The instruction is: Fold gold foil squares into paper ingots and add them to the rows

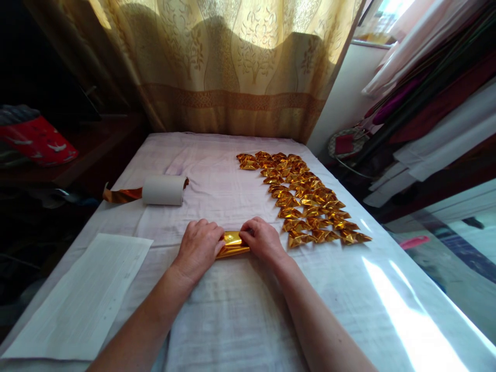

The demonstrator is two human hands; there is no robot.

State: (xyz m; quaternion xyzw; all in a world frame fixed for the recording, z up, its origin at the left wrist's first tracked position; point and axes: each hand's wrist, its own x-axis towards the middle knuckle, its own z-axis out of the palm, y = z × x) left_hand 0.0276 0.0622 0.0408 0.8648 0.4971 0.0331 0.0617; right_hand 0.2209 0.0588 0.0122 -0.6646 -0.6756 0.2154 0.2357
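A shiny strip of gold foil paper [233, 244], folded or rolled lengthwise, lies across the cloth in front of me. My left hand [200, 243] has its fingers closed on the strip's left end. At the opposite end, my right hand [262, 240] pinches the foil between thumb and fingers. The strip's ends are hidden under my hands. To the right sit rows of folded gold foil ingots [310, 196], several of them, close together. Beyond my left hand lies a whitish roll [163, 190] with coppery foil sticking out of its left side.
A printed white sheet [85, 294] lies at the left of the cloth-covered table [232, 320]. Past the far edge hangs a gold curtain [232, 67]. A red bag with bird prints [39, 139] stands on a dark cabinet at left; clothes [445, 119] hang at right.
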